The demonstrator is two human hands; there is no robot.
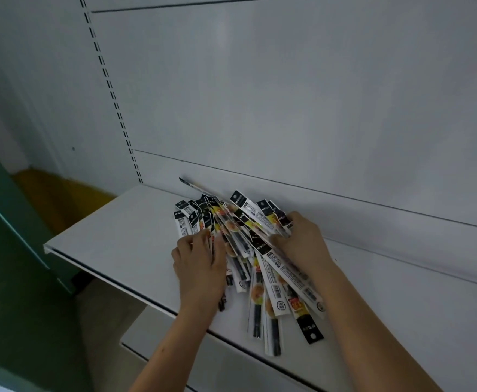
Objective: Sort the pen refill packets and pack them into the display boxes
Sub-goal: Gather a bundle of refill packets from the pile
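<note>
A loose heap of pen refill packets [248,250] lies fanned out on a white shelf [124,239]. The packets are long clear sleeves with black header tabs, white labels and yellow-orange print. My left hand [200,264] rests on the left side of the heap, its fingers curled over several packets. At the right side, my right hand [302,241] has its fingers closed around the upper ends of several packets. A few packets hang over the shelf's front edge near the bottom of the heap. No display box is in view.
The white back panel [288,94] of the shelving rises behind the heap, with a slotted upright [110,89] at its left. A second white shelf [231,363] sits lower in front. A green surface [10,250] and yellow floor [50,188] lie to the left.
</note>
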